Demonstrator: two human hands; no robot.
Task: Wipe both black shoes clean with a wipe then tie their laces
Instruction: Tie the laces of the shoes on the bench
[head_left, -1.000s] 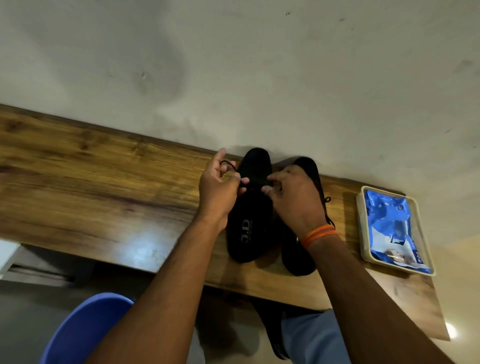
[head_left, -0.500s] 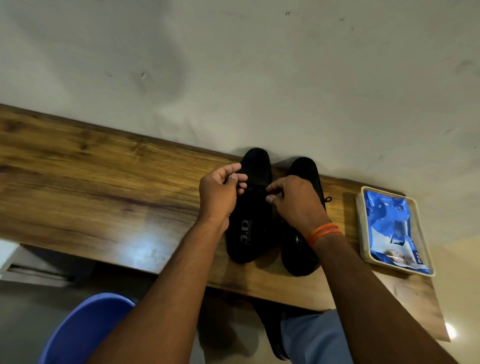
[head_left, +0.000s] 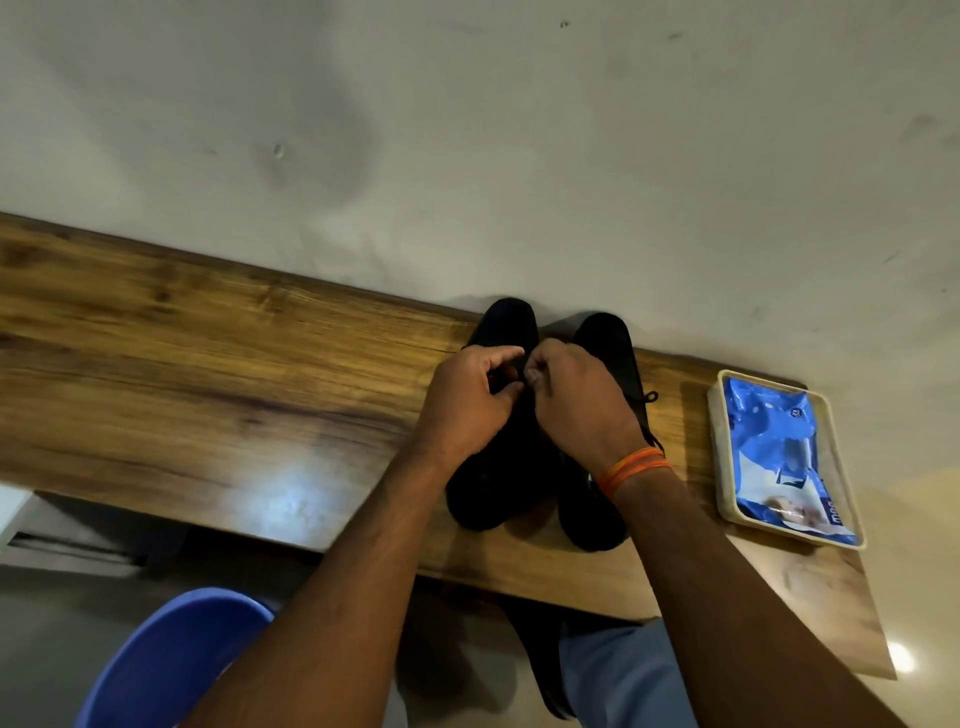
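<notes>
Two black shoes stand side by side on the wooden shelf (head_left: 218, 395), toes toward the wall. Over the lace area of the left shoe (head_left: 511, 322) my left hand (head_left: 465, 402) and my right hand (head_left: 579, 405) meet, fingertips pinched together on its laces, which are mostly hidden by the fingers. The right shoe (head_left: 610, 343) lies partly under my right wrist; a bit of its lace (head_left: 649, 397) sticks out on its right side. A blue pack of wipes (head_left: 774, 447) lies in a shallow tray to the right.
The cream tray (head_left: 719, 467) sits near the shelf's right end. The wall (head_left: 467, 130) runs right behind the shoes. A blue plastic chair (head_left: 171, 660) is below the shelf at lower left. My trouser leg (head_left: 623, 675) shows under the shelf edge.
Both hands have closed in toward each other over the left shoe's laces; the lace loop seen by my left fingers a second ago is now hidden.
</notes>
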